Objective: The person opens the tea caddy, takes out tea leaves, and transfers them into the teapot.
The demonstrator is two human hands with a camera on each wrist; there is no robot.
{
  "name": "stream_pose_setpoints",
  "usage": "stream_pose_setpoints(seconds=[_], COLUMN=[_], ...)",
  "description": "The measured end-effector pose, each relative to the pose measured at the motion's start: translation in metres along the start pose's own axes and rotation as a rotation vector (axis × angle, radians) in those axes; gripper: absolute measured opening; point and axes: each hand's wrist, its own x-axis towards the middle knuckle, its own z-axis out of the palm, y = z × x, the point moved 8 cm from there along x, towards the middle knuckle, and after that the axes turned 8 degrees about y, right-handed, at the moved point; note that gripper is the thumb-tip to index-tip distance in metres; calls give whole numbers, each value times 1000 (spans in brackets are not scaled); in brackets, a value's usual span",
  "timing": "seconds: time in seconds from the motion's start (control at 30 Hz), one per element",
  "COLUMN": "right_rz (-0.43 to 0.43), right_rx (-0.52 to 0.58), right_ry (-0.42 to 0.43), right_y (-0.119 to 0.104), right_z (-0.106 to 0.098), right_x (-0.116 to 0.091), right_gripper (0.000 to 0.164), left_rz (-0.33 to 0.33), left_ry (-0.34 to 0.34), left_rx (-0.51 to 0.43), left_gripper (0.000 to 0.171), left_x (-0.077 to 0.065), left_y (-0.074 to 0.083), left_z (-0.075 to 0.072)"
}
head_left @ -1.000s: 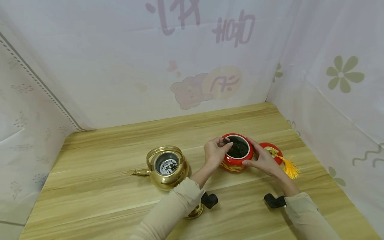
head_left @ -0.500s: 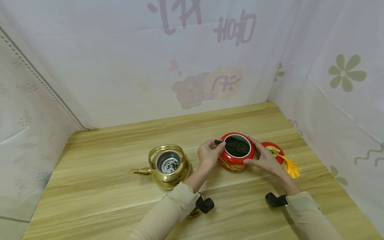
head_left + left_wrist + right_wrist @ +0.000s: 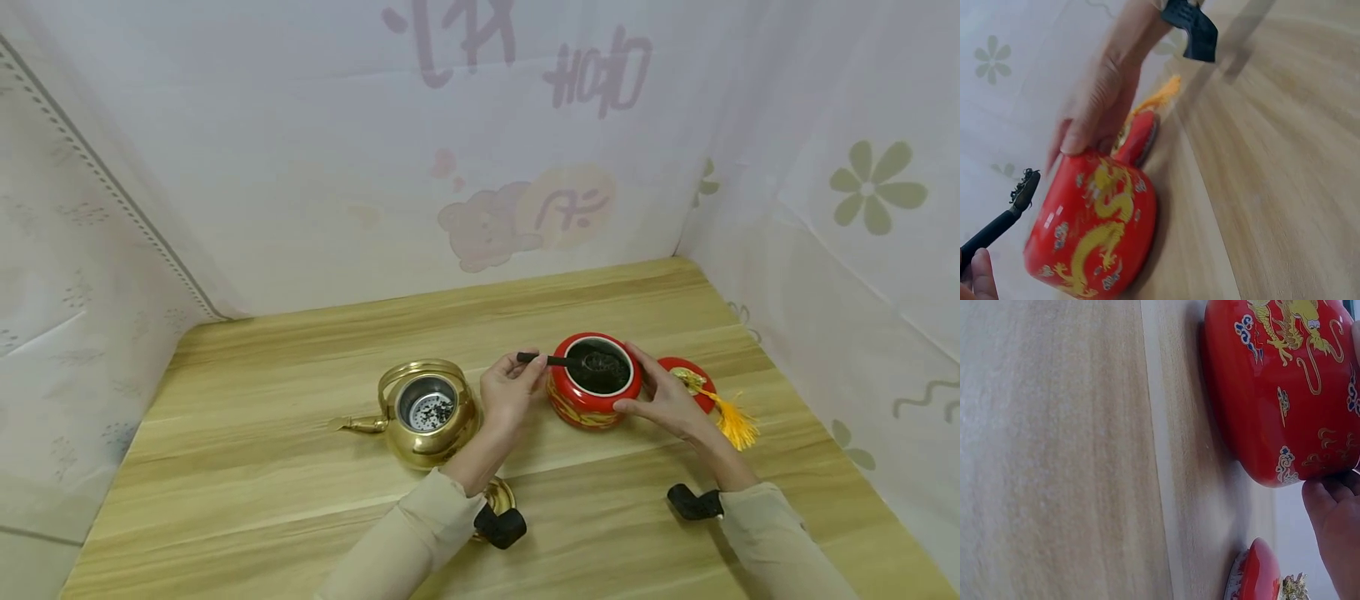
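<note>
The left hand (image 3: 512, 390) pinches the black handle of a scoop (image 3: 997, 226) between thumb and fingers, well back from the bowl, a hold that seems to keep the fingertips clear of the leaves and the scoop level. Its bowl, bearing dark curled leaves, is held over the mouth of a red dragon-patterned jar (image 3: 587, 408), where stray bits would likely drop back in. The jar stands upright on the worktop (image 3: 262, 458), dark leaves inside. The right hand (image 3: 666, 402) grips the jar's right side, thumb in front and fingers around the far shoulder, presumably to steady it.

Just beyond that hand lies the red lid (image 3: 686, 379) with its yellow tassel (image 3: 738, 423), set aside so the jar's opening is free. To the left stands a brass-coloured teapot (image 3: 422, 452), its arched handle tipped away from the uncovered strainer (image 3: 429, 402), which contains some dark bits. A round brass-coloured piece (image 3: 504, 493) is partly hidden near the left sleeve (image 3: 420, 529).
</note>
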Motion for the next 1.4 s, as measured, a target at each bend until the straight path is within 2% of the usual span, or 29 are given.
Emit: stream_pose_setpoints(seconds=[0.27, 0.5, 0.8, 0.97, 1.13, 1.23, 1.4], right_rz=[-9, -4, -23, -60, -161, -227, -327], right_rx=[10, -13, -98, -148, -161, -112, -47], right_ry=[-13, -24, -21, 10, 72, 76, 22], right_y=[1, 3, -1, -14, -44, -65, -92], right_z=[-1, -3, -12, -18, -18, -9, 17], right_x=[3, 5, 7, 10, 15, 18, 23], right_gripper=[91, 94, 97, 96, 93, 91, 89], left_rz=[-79, -64, -70, -65, -36, -25, -11], left_ry=[-18, -61, -86, -74, -55, -20, 52], left_rx=[-96, -159, -182, -185, -166, -151, -138], left_gripper=[19, 26, 26, 18, 19, 18, 9], left_x=[-14, -29, -48, -55, -60, -63, -64], left_y=[7, 22, 38, 47, 59, 67, 78], left_z=[-1, -6, -23, -42, -66, -82, -111])
